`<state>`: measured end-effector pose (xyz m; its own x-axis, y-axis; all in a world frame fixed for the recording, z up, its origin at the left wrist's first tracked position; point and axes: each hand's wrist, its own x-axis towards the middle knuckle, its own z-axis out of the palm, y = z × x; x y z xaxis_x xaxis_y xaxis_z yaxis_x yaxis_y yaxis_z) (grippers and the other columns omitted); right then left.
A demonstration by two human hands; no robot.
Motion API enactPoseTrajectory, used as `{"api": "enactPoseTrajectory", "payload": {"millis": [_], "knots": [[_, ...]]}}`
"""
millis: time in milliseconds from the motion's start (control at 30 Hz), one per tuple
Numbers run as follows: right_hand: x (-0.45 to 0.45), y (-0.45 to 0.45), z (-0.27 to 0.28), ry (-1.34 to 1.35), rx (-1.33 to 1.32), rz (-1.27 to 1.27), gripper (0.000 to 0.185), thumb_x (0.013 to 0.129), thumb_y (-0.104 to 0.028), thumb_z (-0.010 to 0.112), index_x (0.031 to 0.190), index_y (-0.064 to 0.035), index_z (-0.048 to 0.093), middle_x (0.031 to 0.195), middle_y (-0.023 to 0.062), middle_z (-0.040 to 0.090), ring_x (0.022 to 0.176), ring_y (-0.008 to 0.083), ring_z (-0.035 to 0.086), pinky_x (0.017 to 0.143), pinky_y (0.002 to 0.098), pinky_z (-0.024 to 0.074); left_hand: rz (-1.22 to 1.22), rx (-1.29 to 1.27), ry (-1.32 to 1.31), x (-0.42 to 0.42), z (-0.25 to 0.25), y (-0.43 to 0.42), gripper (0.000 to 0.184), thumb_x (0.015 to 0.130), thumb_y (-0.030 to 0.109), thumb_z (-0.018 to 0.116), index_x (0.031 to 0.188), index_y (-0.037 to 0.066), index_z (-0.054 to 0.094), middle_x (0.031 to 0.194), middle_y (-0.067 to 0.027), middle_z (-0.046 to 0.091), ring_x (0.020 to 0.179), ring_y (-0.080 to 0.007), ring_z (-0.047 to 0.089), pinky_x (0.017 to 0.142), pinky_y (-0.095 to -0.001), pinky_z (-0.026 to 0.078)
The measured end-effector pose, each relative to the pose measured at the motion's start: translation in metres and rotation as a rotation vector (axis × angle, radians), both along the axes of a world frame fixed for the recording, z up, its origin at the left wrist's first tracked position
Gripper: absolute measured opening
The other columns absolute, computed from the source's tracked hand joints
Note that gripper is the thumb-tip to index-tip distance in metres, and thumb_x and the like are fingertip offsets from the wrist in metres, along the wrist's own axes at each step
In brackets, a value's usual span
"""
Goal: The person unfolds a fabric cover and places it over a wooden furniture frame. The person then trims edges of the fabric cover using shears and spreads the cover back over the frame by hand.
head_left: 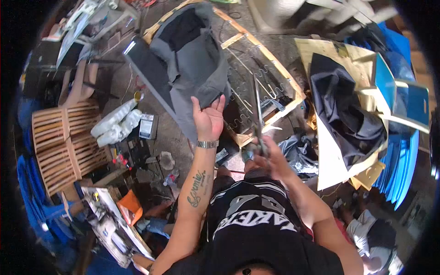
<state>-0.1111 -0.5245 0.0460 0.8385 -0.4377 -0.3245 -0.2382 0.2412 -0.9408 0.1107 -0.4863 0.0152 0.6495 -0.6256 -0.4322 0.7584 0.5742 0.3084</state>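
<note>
My left hand (209, 120), palm up with a metal watch at the wrist, grips the near end of a dark grey fabric piece (197, 68). Some of its fingers are curled into the cloth. The fabric drapes over a wooden frame (270, 50) with zigzag metal springs across it. In my right hand (274, 158) is a pair of long scissors (258, 103), blades pointing away from me over the frame's near end. Motion blurs that hand and the handles. The scissors look apart from the fabric.
A slatted wooden panel (68, 146) stands at left. To the right, black fabric (343, 110) lies over a pale board (327, 156), beside blue sheets (401, 160). A sewing machine table (114, 224) is at lower left, with another person's arm near it. More people are at lower right.
</note>
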Motion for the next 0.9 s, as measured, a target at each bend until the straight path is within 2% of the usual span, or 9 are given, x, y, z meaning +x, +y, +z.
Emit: {"api": "enactPoseTrajectory", "payload": {"millis": [33, 133, 233, 333, 433, 467, 567, 700, 900], "knots": [[-0.012, -0.006, 0.004, 0.023, 0.268, -0.014, 0.042, 0.083, -0.017, 0.063, 0.118, -0.0056, 0.042, 0.075, 0.0013, 0.052, 0.061, 0.0086, 0.050, 0.056, 0.0223, 0.0433, 0.033, 0.011, 0.015, -0.001, 0.006, 0.005, 0.032, 0.092, 0.029, 0.048, 0.104, 0.000, 0.054, 0.101, -0.0104, 0.060, 0.096, -0.0236, 0.057, 0.093, -0.0431, 0.045], [-0.032, -0.018, -0.004, 0.089, 0.325, 0.162, 0.039, 0.086, -0.024, 0.059, 0.116, -0.0061, 0.042, 0.085, 0.0027, 0.058, 0.065, 0.0077, 0.050, 0.056, 0.0204, 0.0424, 0.002, 0.110, -0.228, -0.007, -0.015, 0.022, 0.020, 0.090, 0.015, 0.051, 0.100, -0.001, 0.056, 0.099, -0.0113, 0.062, 0.089, -0.0219, 0.061, 0.090, -0.0411, 0.048], [-0.037, -0.026, -0.023, 0.121, 0.386, 0.314, 0.038, 0.089, -0.030, 0.055, 0.117, -0.0073, 0.041, 0.091, 0.0036, 0.061, 0.071, 0.0087, 0.053, 0.058, 0.0216, 0.0435, 0.094, 0.237, -0.278, -0.013, -0.009, 0.029, 0.011, 0.087, 0.005, 0.054, 0.082, -0.004, 0.059, 0.085, -0.0075, 0.061, 0.077, -0.0164, 0.061, 0.084, -0.0415, 0.052], [-0.025, -0.036, -0.043, 0.087, 0.318, 0.454, 0.041, 0.090, -0.031, 0.053, 0.120, -0.0073, 0.039, 0.091, 0.0045, 0.061, 0.073, 0.0108, 0.053, 0.061, 0.0246, 0.0452, 0.114, 0.377, -0.291, -0.013, 0.006, 0.033, 0.011, 0.087, 0.006, 0.054, 0.092, -0.003, 0.057, 0.091, -0.0095, 0.062, 0.080, -0.0185, 0.062, 0.080, -0.0383, 0.054], [0.006, -0.046, -0.022, 0.127, 0.329, 0.498, 0.044, 0.088, -0.029, 0.055, 0.123, -0.0072, 0.040, 0.079, 0.0008, 0.046, 0.068, 0.0102, 0.047, 0.060, 0.0250, 0.0409, 0.149, 0.410, -0.246, -0.013, 0.017, 0.038, 0.012, 0.087, 0.007, 0.055, 0.094, -0.002, 0.058, 0.093, -0.0092, 0.062, 0.082, -0.0184, 0.062, 0.078, -0.0373, 0.054], [0.014, -0.046, -0.022, 0.138, 0.382, 0.481, 0.041, 0.088, -0.024, 0.053, 0.123, -0.0066, 0.040, 0.079, 0.0024, 0.048, 0.068, 0.0106, 0.048, 0.061, 0.0249, 0.0410, 0.147, 0.413, -0.229, -0.012, 0.019, 0.041, 0.012, 0.087, 0.008, 0.055, 0.093, -0.002, 0.058, 0.093, -0.0087, 0.062, 0.083, -0.0184, 0.061, 0.076, -0.0371, 0.054], [0.034, -0.053, -0.027, 0.102, 0.091, 0.591, 0.041, 0.088, -0.025, 0.054, 0.122, -0.0062, 0.041, 0.079, 0.0026, 0.049, 0.068, 0.0104, 0.048, 0.061, 0.0247, 0.0411, 0.149, 0.418, -0.186, -0.009, 0.024, 0.048, 0.011, 0.086, 0.009, 0.057, 0.093, 0.000, 0.058, 0.094, -0.0074, 0.061, 0.085, -0.0188, 0.060, 0.072, -0.0362, 0.054], [0.056, -0.063, -0.027, 0.201, 0.085, 0.693, 0.046, 0.087, -0.033, 0.056, 0.122, -0.0076, 0.041, 0.087, 0.0053, 0.053, 0.074, 0.0138, 0.052, 0.067, 0.0278, 0.0446, 0.169, 0.412, -0.121, -0.006, 0.028, 0.055, 0.012, 0.085, 0.009, 0.058, 0.094, 0.001, 0.057, 0.095, -0.0073, 0.060, 0.087, -0.0200, 0.059, 0.069, -0.0347, 0.054], [0.077, -0.063, -0.015, 0.212, -0.028, 0.729, 0.050, 0.087, -0.038, 0.057, 0.123, -0.0063, 0.041, 0.088, 0.0060, 0.054, 0.071, 0.0126, 0.051, 0.062, 0.0271, 0.0440, 0.127, 0.397, -0.061, 0.003, 0.024, 0.066, 0.015, 0.084, 0.010, 0.060, 0.096, 0.002, 0.056, 0.094, -0.0075, 0.060, 0.088, -0.0205, 0.058, 0.065, -0.0331, 0.053]]}}
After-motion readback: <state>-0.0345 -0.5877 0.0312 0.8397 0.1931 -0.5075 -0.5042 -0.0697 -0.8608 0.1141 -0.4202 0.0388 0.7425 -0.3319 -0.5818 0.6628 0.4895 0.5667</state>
